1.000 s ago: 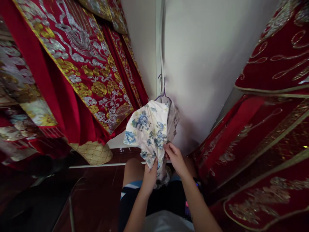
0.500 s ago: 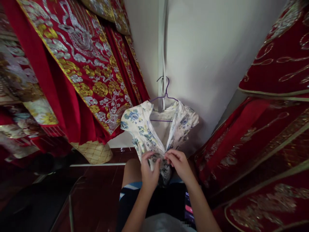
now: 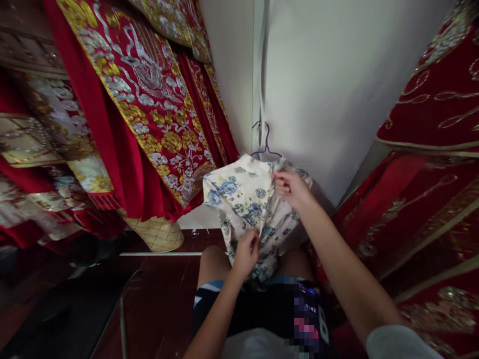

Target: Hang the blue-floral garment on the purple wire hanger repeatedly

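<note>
A white blouse [image 3: 239, 187] with blue and yellow flowers hangs on a purple hanger [image 3: 267, 139], its lower part gathered over my lap. My right hand [image 3: 294, 187] pinches the blouse near the neckline, at the top of its lengthwise seam. Whatever small piece sits between those fingertips, such as a zip pull, is too small to make out. Lower down, my left hand [image 3: 247, 252] is closed on the fabric beside the same seam. Between the two hands the seam's edges lie together.
Red embroidered garments [image 3: 160, 104] with gold and silver patterns hang at the left, and more red garments [image 3: 422, 199] at the right. A pale wall [image 3: 322, 75] with a vertical white strip [image 3: 263, 65] stands ahead. A phone [image 3: 309, 314] lies on my lap.
My right hand has moved up along the blouse's opening to the neckline, and the V-shaped gap has closed. My left hand, loosely open before, now grips the fabric.
</note>
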{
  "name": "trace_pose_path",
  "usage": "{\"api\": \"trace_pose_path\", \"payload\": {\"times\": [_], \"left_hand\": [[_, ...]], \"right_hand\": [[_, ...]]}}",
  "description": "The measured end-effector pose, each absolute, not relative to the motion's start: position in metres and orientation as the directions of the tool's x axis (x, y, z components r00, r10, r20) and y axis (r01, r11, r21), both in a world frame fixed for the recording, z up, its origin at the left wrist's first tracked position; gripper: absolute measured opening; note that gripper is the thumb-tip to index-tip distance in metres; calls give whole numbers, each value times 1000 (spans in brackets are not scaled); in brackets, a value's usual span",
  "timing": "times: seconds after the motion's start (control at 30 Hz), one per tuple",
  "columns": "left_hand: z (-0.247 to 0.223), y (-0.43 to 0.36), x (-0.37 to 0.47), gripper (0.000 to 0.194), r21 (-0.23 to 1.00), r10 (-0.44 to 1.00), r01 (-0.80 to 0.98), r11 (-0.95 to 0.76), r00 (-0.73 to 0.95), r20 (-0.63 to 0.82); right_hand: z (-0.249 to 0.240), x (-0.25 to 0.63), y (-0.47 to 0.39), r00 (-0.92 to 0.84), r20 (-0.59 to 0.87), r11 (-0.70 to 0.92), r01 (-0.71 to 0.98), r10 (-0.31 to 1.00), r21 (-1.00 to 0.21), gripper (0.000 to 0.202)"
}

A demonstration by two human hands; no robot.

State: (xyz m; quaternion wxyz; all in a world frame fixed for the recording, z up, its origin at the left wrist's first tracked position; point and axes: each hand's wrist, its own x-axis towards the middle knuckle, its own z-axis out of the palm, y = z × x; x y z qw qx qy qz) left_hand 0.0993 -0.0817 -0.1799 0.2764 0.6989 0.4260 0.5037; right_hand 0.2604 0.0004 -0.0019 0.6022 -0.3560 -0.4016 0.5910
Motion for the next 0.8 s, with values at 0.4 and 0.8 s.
{"api": "trace_pose_path", "payload": {"times": [0.4, 0.8], "left_hand": [[-64, -37, 91, 38, 688, 720, 262, -677, 38, 693], [21, 6, 90, 20, 390, 460, 528, -754, 2, 888]], "right_hand": [[-2, 243, -11, 43, 310, 309, -297, 950, -904, 14], [-56, 240, 16, 36, 288, 290, -131, 957, -948, 23]]}}
